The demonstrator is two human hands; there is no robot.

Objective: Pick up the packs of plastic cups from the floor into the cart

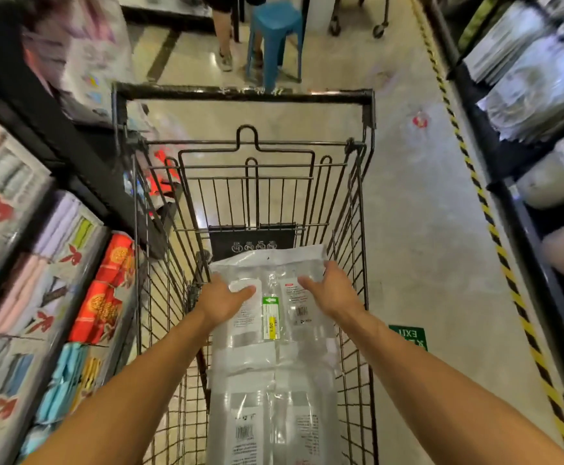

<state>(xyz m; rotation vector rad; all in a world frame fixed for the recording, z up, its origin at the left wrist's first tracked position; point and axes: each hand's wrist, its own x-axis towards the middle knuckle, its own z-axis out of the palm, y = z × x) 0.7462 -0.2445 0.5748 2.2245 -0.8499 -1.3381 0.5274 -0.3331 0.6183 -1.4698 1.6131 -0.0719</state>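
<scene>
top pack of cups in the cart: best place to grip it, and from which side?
Grip the top pack of cups by its two long side edges, coming from above. It lies flat and long on another pack inside the cart, whose wire walls block side approach. The left hand and right hand already sit at those edges. The film looks slippery, so probably pinch the flat header.

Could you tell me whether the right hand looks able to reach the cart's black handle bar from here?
Probably yes: the right hand rests on the cup pack, and only open basket separates it from the handle bar.
</scene>
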